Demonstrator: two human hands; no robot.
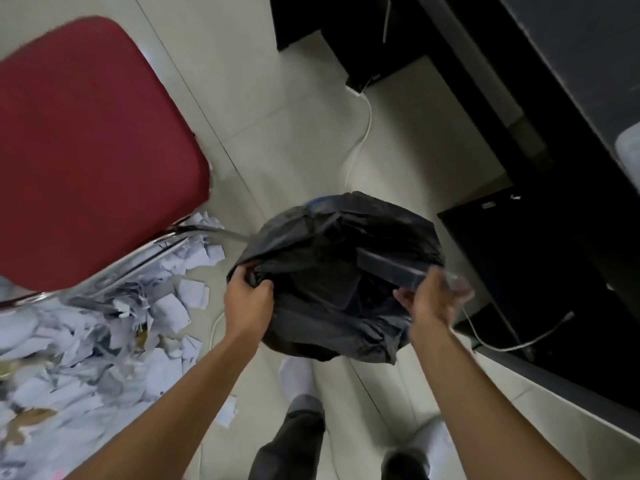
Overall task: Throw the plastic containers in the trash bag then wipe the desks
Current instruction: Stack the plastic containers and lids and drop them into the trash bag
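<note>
Trash bag (pixel 332 271): black plastic, at the picture's centre, mouth held apart between both hands above the pale tiled floor (pixel 298 116); a flat dark plastic container (pixel 388 270) lies tilted inside the mouth at the 2 o'clock side, blurred.
Left hand (pixel 247 299): at the bag's 9 o'clock rim; fingers curled and pinching a bunched fold of the plastic.
Right hand (pixel 433 301): at the bag's 3 o'clock rim; blurred; thumb and fingers seem closed on the rim, though the exact grip cannot be told.
Feet: two white-socked feet (pixel 296 375) with dark trouser legs at 6 o'clock, below the bag.
Paper scraps (pixel 104 341): a heap of torn white pieces on the floor at 8 o'clock.
Chair (pixel 93 150): red padded seat on a chrome frame at 10 o'clock; its frame stands over the scraps.
Cable (pixel 363 140): white, trailing over the floor at 12 o'clock.
Desk (pixel 571 98): dark, along the edge from 1 to 4 o'clock; a second white cable (pixel 512 344) hangs at 4 o'clock.
Writing: none legible.
</note>
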